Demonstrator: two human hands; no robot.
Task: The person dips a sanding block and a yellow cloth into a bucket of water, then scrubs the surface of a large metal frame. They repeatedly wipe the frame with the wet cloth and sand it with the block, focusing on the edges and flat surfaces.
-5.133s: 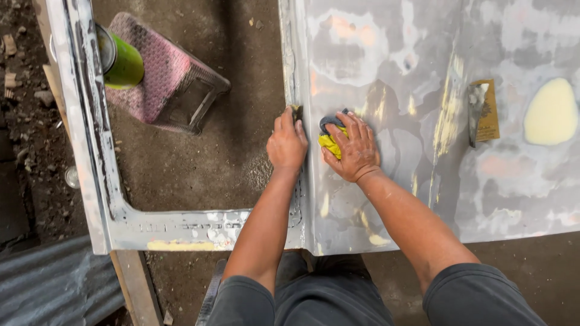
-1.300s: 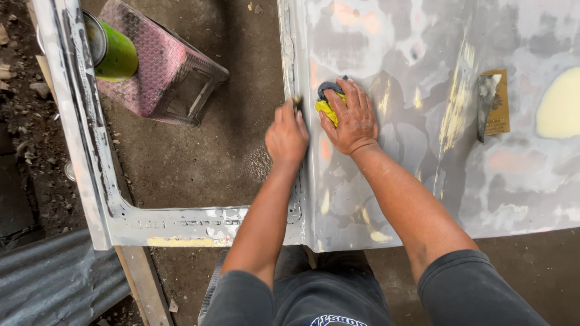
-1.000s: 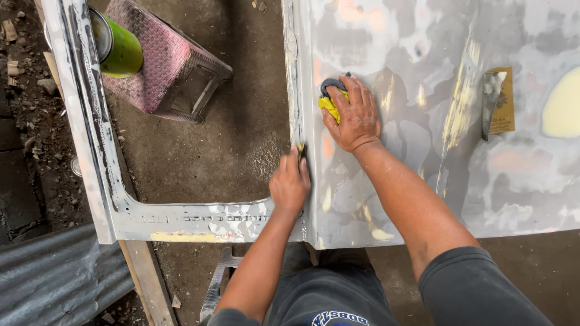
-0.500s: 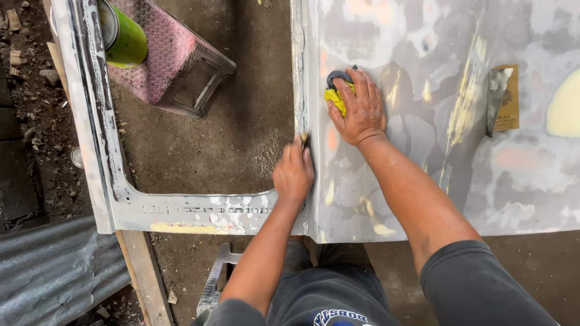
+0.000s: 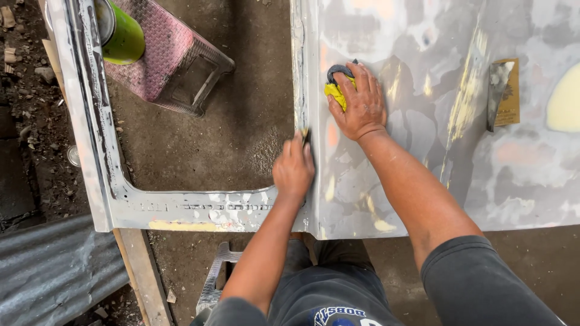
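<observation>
A bare grey metal car door panel (image 5: 423, 175) with patches of filler lies flat in front of me. My right hand (image 5: 357, 102) presses a yellow sponge with a dark pad (image 5: 336, 84) onto the panel near its left edge. My left hand (image 5: 293, 169) grips that left edge of the panel, where it meets the window frame (image 5: 199, 208). Both forearms reach up from the bottom of the view.
A putty scraper (image 5: 502, 93) lies on the panel at the right, beside a pale filler patch (image 5: 565, 102). A green can (image 5: 121, 36) and a pink-patterned stool (image 5: 175, 60) stand on the dirt floor at upper left. Corrugated sheet (image 5: 54, 271) and a wooden plank (image 5: 142, 271) lie at lower left.
My left hand has slid down the panel's edge toward me. My right hand with the sponge has moved slightly up and right along the panel.
</observation>
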